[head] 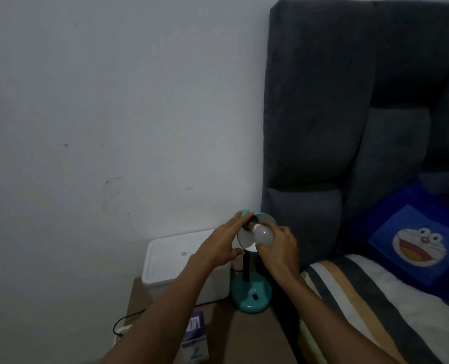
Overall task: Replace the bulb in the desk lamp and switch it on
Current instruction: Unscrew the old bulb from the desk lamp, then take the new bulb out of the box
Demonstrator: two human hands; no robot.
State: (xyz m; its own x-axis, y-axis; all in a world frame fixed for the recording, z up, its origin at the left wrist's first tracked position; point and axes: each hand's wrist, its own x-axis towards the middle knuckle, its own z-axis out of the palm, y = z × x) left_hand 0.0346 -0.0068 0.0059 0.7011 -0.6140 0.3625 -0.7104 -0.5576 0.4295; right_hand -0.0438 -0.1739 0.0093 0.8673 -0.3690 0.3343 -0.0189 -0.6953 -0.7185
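Note:
A teal desk lamp stands on the bedside table, its round base (pixel 251 294) carrying a dark switch and a black neck rising to the shade (pixel 245 239). My left hand (pixel 222 246) holds the shade from the left, fingers along its back and thumb under its rim. A white bulb (pixel 263 235) sits at the shade's mouth, its neck toward the socket. My right hand (pixel 282 248) grips the bulb from the right and below. The lamp is unlit.
A white lidded box (pixel 171 261) stands behind and left of the lamp on the brown table (pixel 255 337). A purple and white carton (pixel 196 334) lies near the table's front. A black cable (pixel 122 323) runs at left. A grey headboard (pixel 323 114) and a striped bed (pixel 375 298) are right.

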